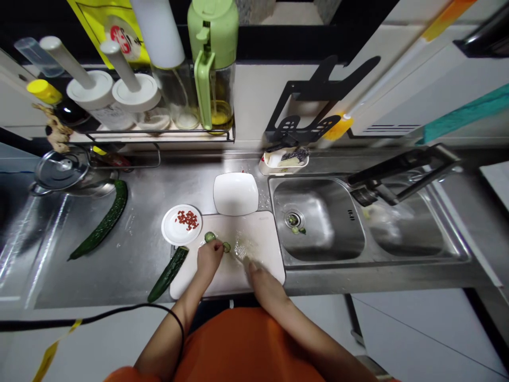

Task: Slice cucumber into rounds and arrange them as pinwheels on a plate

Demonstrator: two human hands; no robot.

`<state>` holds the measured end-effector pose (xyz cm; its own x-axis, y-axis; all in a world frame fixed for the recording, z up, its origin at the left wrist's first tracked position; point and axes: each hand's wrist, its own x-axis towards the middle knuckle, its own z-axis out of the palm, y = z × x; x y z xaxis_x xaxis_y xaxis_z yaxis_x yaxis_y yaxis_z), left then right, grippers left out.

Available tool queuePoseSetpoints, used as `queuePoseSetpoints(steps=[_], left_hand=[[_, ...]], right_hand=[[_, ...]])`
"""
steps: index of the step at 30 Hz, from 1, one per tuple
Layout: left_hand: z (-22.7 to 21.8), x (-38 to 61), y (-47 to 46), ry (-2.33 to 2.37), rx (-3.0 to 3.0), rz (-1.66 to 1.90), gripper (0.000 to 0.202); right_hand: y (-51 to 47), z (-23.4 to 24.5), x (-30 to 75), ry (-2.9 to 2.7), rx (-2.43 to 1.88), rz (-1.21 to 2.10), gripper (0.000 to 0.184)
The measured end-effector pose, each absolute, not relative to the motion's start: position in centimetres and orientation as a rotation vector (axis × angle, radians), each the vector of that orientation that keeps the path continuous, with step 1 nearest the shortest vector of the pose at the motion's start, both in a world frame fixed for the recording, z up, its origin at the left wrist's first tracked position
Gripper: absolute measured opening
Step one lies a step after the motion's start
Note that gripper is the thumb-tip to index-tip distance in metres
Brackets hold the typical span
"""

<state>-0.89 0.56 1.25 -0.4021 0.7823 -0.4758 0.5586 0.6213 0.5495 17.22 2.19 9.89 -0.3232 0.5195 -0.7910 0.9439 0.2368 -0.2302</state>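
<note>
My left hand [209,258] rests on the white cutting board [262,254], fingers curled down beside two green cucumber slices [210,236]. My right hand [260,278] is closed round a knife handle, and the blurred blade [241,248] points toward the slices. A cut cucumber piece [169,273] lies across the board's left edge. A round white plate [182,224] with small red bits sits just behind the board. An empty squarish white dish [235,193] stands behind the board.
A whole cucumber [101,223] lies on the steel counter at left, near a pot lid [61,170]. A double sink [318,223] with a black tap [401,175] is at right. A rack of bottles and jars [159,95] lines the back wall.
</note>
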Motion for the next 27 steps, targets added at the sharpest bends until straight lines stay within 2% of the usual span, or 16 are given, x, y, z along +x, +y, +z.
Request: queuePoseSetpoints(steps=[5, 11, 16, 27], left_hand=[[1.5, -0.7, 0.5, 2.126, 1.064, 0.375, 0.017], [1.9, -1.4, 0.0, 2.126, 1.113, 0.461, 0.018], [2.3, -3.2, 0.0, 2.27, 1.146, 0.472, 0.021], [2.9, -4.3, 0.4, 2.447, 1.184, 0.246, 0.022]], right_hand=[[1.9, 10.2, 18.4, 1.86, 1.334, -0.904, 0.051], [1.7, 10.0, 20.2, 1.853, 1.324, -0.965, 0.065], [1.4, 9.7, 20.4, 1.866, 1.339, -0.943, 0.068], [1.0, 9.2, 20.5, 1.875, 1.343, -0.917, 0.066]])
